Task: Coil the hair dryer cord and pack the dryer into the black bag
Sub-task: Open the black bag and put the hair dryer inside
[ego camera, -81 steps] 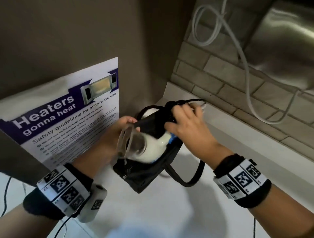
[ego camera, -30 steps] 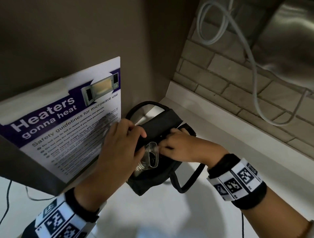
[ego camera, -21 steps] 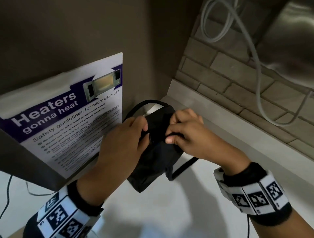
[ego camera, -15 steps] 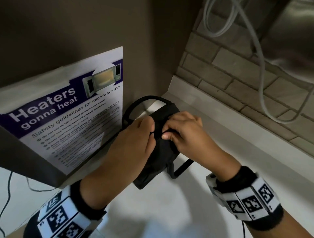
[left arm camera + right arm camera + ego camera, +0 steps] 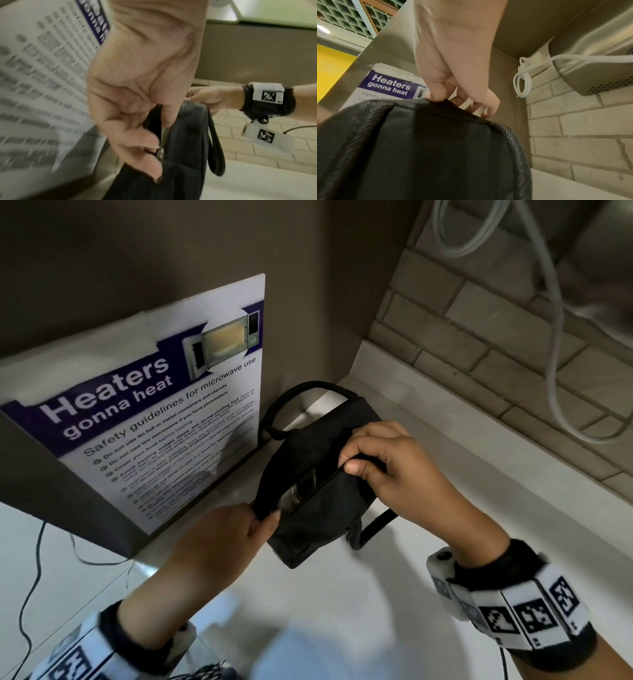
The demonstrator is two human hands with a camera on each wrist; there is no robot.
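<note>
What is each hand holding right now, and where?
Both hold the black bag: left hand pinches its zipper pull, right hand pinches the top edge.

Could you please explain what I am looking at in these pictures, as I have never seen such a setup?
There is no machine here: a person works with two bare hands and wears three cameras. The picture with both arms comes from a camera on the head, looking down at the hands. The other two come from cameras strapped to the wrists, by the marker bands, each looking along its own hand. The left hand pinches the zip pull of a black bag; the right hand pinches the bag's upper edge. The zip is partly open, and something shiny shows inside. The bag is at a white counter, beside a microwave safety poster. A white cable hangs on the brick wall.
</note>
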